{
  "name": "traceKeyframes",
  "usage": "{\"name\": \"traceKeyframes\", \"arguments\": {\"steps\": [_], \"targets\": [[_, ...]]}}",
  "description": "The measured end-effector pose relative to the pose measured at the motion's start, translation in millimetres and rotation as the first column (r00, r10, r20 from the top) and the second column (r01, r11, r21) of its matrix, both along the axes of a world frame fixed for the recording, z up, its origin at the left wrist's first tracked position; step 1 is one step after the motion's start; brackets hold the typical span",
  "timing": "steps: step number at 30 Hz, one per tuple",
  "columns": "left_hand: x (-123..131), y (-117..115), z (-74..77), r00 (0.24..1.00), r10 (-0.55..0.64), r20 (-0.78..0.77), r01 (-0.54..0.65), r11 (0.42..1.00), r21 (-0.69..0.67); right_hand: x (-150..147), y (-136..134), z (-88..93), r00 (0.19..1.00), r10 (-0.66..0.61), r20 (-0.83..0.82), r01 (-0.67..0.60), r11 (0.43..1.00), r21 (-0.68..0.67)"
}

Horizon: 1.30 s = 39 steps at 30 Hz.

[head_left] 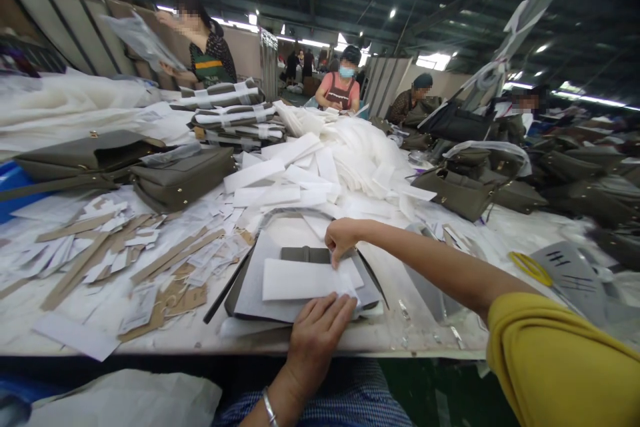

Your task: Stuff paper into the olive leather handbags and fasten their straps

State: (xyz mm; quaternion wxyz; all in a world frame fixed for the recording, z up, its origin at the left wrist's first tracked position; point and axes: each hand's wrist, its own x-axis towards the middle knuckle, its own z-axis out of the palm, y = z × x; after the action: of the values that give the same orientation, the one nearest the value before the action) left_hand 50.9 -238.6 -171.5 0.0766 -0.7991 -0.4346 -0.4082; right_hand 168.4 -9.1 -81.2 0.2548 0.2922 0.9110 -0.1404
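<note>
A dark handbag (245,283) lies flat in front of me, its handle arching toward the back. Over it are a grey-white sheet (250,247) and a white foam strip (295,280), with a dark strap piece (305,254) showing behind the strip. My left hand (320,330), with a bangle at the wrist, lies with fingers stretched out on the strip's near right end. From the right, my right hand (343,238) reaches in with curled fingers, one pointing down onto the strip's right part. Whatever its fingers may hold is hidden.
Paper tags and cardboard strips (165,267) spread to the left, beside dark bags (183,177). White foam sheets (350,153) pile up behind. Yellow-handled scissors (531,268) and a grey slotted template (570,273) lie right. Several people work across the table.
</note>
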Motion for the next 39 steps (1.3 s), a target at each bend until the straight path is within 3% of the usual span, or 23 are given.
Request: {"name": "traceKeyframes", "arguments": {"steps": [4,8,11,15,21,24,27,30,32,36,39], "targets": [[-1,-1,-2.1,1.0,0.001,-0.029,0.0,0.999,0.036,12,6,3.8,0.971,-0.135,-0.198,0.126,0.99,-0.06],[-2,-3,-2.6,0.999,0.014,-0.038,-0.012,0.999,0.046,33,-15,12.4,0.907,-0.215,-0.362,0.234,0.972,0.008],[-2,-4,-0.1,0.999,0.012,-0.052,-0.011,1.0,0.022,49,-47,4.8,0.867,-0.17,-0.468,0.175,0.984,-0.033],[-3,-3,2.3,0.998,-0.021,-0.058,0.022,0.999,0.025,57,-74,-20.2,0.87,-0.111,-0.481,0.137,0.99,0.018],[-3,-10,-2.6,0.996,-0.089,-0.001,0.089,0.996,0.011,59,-68,-43.3,0.839,-0.106,-0.534,0.156,0.986,0.05],[-1,-15,1.5,0.997,-0.079,0.007,0.079,0.996,-0.041,59,-66,-42.7,0.822,-0.092,-0.563,0.148,0.987,0.055],[-5,-17,15.3,0.992,-0.124,-0.001,0.123,0.981,-0.149,60,-73,-36.0,0.767,-0.098,-0.635,0.177,0.982,0.063],[-22,-21,34.1,0.983,-0.184,-0.031,0.172,0.959,-0.225,62,-99,-26.2,0.65,-0.103,-0.753,0.283,0.952,0.114],[-42,-23,46.5,0.977,-0.182,-0.115,0.161,0.971,-0.177,64,-128,-22.3,0.594,-0.068,-0.801,0.329,0.93,0.165],[-90,-22,66.1,0.904,-0.053,-0.425,0.03,0.998,-0.059,68,-182,-31.5,0.684,0.045,-0.728,0.257,0.919,0.298],[-117,-14,69.2,0.819,0.035,-0.572,-0.091,0.993,-0.07,69,-195,-46.8,0.751,0.094,-0.654,0.233,0.889,0.395]]}}
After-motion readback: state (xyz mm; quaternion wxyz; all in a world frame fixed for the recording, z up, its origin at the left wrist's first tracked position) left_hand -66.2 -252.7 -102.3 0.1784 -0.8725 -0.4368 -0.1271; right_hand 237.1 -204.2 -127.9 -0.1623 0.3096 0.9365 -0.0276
